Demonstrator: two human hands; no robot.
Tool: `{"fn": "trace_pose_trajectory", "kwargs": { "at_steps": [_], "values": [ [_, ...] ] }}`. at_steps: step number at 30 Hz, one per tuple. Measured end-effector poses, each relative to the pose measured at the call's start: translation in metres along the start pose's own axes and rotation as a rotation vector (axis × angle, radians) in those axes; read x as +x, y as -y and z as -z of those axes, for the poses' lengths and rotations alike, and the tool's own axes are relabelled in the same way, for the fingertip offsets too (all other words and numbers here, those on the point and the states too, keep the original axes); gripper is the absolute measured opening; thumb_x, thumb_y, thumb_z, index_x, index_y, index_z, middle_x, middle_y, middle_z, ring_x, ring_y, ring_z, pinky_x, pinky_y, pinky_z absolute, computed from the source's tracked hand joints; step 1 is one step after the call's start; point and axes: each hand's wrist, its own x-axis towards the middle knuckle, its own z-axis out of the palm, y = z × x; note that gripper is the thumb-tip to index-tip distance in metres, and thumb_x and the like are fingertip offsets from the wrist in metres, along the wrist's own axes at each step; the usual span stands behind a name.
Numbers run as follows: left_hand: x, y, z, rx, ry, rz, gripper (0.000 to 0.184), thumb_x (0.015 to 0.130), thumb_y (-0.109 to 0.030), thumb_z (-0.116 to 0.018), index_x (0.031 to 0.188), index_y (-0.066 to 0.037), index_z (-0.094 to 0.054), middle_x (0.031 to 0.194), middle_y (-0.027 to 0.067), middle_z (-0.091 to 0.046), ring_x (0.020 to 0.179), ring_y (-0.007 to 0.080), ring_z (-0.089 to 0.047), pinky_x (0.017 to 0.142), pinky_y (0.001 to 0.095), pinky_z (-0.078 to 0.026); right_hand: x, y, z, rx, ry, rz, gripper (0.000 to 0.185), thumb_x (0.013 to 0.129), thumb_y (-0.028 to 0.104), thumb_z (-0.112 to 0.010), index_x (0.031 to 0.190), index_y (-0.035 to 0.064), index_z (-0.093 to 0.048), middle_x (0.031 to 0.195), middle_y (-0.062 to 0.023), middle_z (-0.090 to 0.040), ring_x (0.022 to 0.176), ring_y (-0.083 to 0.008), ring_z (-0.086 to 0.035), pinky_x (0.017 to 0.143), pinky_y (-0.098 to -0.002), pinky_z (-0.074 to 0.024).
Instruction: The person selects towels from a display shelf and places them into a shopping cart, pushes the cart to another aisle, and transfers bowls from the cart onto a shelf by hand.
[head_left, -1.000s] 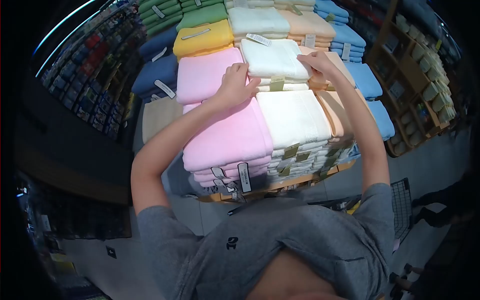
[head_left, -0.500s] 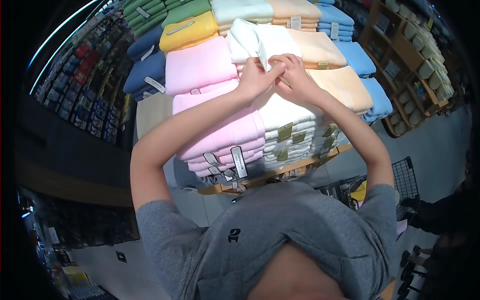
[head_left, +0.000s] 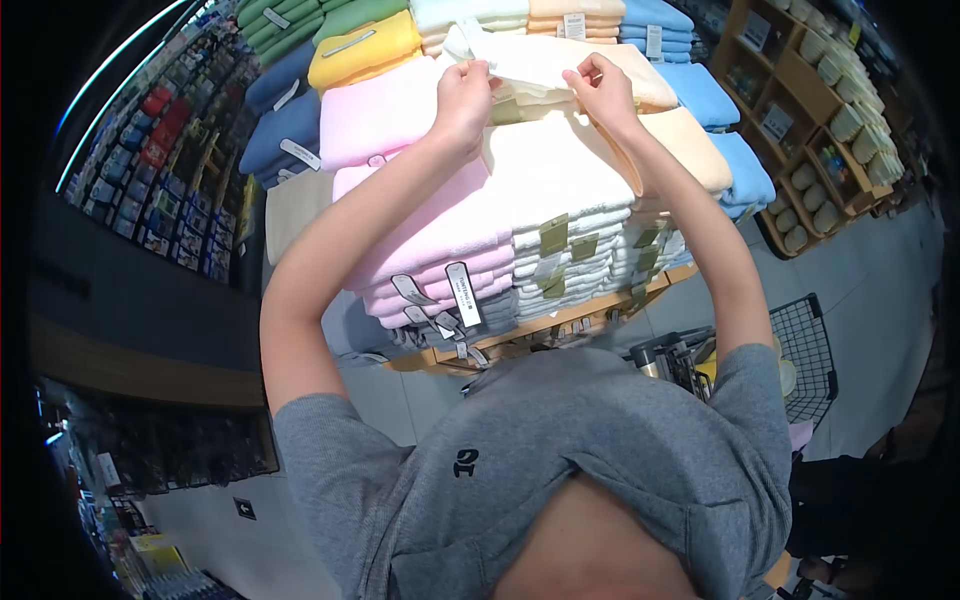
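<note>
A white folded towel [head_left: 525, 62] is raised at its near edge at the top middle of the display. My left hand [head_left: 466, 103] pinches its left corner, fingers closed on the cloth. At the right corner, my right hand [head_left: 604, 92] grips the same towel between thumb and fingers. Below the hands lies a stack of white towels [head_left: 555, 175] with olive tags on its front. Pink towels [head_left: 425, 215] are stacked to the left, peach towels [head_left: 690, 150] to the right.
Yellow towels [head_left: 365, 52], navy towels [head_left: 290, 130] and blue towels [head_left: 745, 172] surround these stacks. A wooden shelf unit [head_left: 790, 90] stands at the right. A wire cart [head_left: 805, 350] is behind my right arm, near a person's dark clothing [head_left: 840, 505] at the lower right.
My hands came together at the white towel's near edge, then moved apart to its two corners. The tag that lay on top no longer shows. The view has shifted over the display.
</note>
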Motion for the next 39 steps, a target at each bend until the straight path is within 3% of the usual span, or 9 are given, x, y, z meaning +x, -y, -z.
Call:
{"fn": "trace_pose_trajectory", "kwargs": {
  "at_steps": [8, 13, 16, 18, 23, 33, 35, 37, 39],
  "values": [
    [0.025, -0.100, 0.088, -0.439, 0.010, -0.310, 0.032, 0.103, -0.021, -0.034, 0.119, 0.001, -0.049, 0.119, 0.0135, -0.057, 0.119, 0.0277, -0.051, 0.108, 0.0503, -0.037, 0.024, 0.060, 0.070, -0.167, -0.393, 0.308, 0.019, 0.092, 0.022, -0.060, 0.086, 0.0045, -0.057, 0.075, -0.0024, -0.060, 0.068, -0.0113, -0.054, 0.064, -0.0266, -0.0450],
    [0.041, -0.136, 0.169, -0.242, 0.008, -0.254, 0.042, 0.103, -0.028, -0.032, 0.126, 0.002, -0.050, 0.123, 0.0140, -0.061, 0.108, 0.0249, -0.062, 0.093, 0.0375, -0.051, 0.025, 0.034, 0.170, -0.059, -0.653, 0.256, 0.012, 0.095, 0.017, -0.057, 0.093, 0.0053, -0.057, 0.082, -0.0006, -0.059, 0.076, -0.0097, -0.053, 0.068, -0.0284, -0.0462],
    [0.049, -0.142, 0.174, -0.350, 0.358, -0.264, 0.044, 0.103, -0.030, -0.032, 0.125, 0.002, -0.052, 0.117, 0.0144, -0.064, 0.100, 0.0256, -0.066, 0.084, 0.0371, -0.055, -0.005, 0.015, 0.249, 0.256, -0.557, 0.224, 0.035, 0.091, 0.030, -0.066, 0.104, -0.0016, -0.057, 0.081, -0.0054, -0.066, 0.067, -0.0099, -0.062, 0.056, -0.0228, -0.0501],
    [0.038, -0.145, 0.145, -0.266, 0.130, -0.239, 0.042, 0.103, -0.026, -0.034, 0.124, 0.003, -0.053, 0.116, 0.0157, -0.064, 0.100, 0.0274, -0.066, 0.085, 0.0388, -0.055, -0.048, 0.025, 0.292, 0.269, -0.591, 0.115, 0.035, 0.092, 0.028, -0.065, 0.109, -0.0016, -0.055, 0.091, -0.0070, -0.067, 0.076, -0.0111, -0.066, 0.064, -0.0244, -0.0547],
    [0.012, -0.146, 0.032, -0.258, 0.205, -0.060, 0.047, 0.103, -0.032, -0.030, 0.129, 0.003, -0.049, 0.123, 0.0173, -0.059, 0.110, 0.0303, -0.058, 0.099, 0.0400, -0.045, -0.154, 0.028, 0.364, 0.032, -0.858, -0.064, 0.021, 0.096, 0.019, -0.058, 0.107, 0.0017, -0.059, 0.094, -0.0043, -0.063, 0.084, -0.0113, -0.058, 0.075, -0.0273, -0.0492],
    [0.032, -0.100, -0.229, -0.383, 1.049, 0.012, 0.036, 0.101, -0.031, -0.044, 0.118, -0.001, -0.053, 0.106, 0.0110, -0.065, 0.088, 0.0227, -0.066, 0.076, 0.0360, -0.056, -0.434, 0.114, 0.445, -0.042, -1.256, -0.176, 0.030, 0.095, 0.017, -0.059, 0.119, -0.0008, -0.056, 0.105, -0.0097, -0.064, 0.094, -0.0157, -0.063, 0.080, -0.0292, -0.0520],
    [-0.069, -0.094, -0.264, -0.476, 1.264, -0.216, 0.040, 0.098, -0.028, -0.053, 0.129, -0.004, -0.044, 0.107, 0.0124, -0.063, 0.090, 0.0209, -0.063, 0.075, 0.0319, -0.056, -0.490, 0.111, 0.470, 0.030, -1.317, -0.275, 0.031, 0.095, 0.012, -0.056, 0.122, -0.0025, -0.051, 0.111, -0.0120, -0.062, 0.098, -0.0181, -0.064, 0.084, -0.0312, -0.0541],
    [-0.073, -0.060, -0.333, -0.517, 1.263, -0.327, 0.031, 0.099, -0.025, -0.050, 0.122, -0.005, -0.049, 0.105, 0.0109, -0.062, 0.088, 0.0181, -0.063, 0.070, 0.0307, -0.055, -0.519, 0.109, 0.470, 0.069, -1.320, -0.381, 0.032, 0.096, 0.008, -0.053, 0.126, -0.0025, -0.049, 0.115, -0.0123, -0.060, 0.105, -0.0203, -0.061, 0.088, -0.0322, -0.0524],
    [-0.155, -0.051, -0.360, -0.516, 0.812, -0.105, 0.026, 0.099, -0.024, -0.048, 0.115, -0.004, -0.051, 0.105, 0.0104, -0.060, 0.090, 0.0181, -0.061, 0.075, 0.0312, -0.053, -0.536, 0.101, 0.457, 0.083, -1.300, -0.489, 0.033, 0.096, 0.008, -0.052, 0.127, -0.0030, -0.049, 0.115, -0.0119, -0.060, 0.105, -0.0202, -0.061, 0.088, -0.0326, -0.0521]
  ]
}}
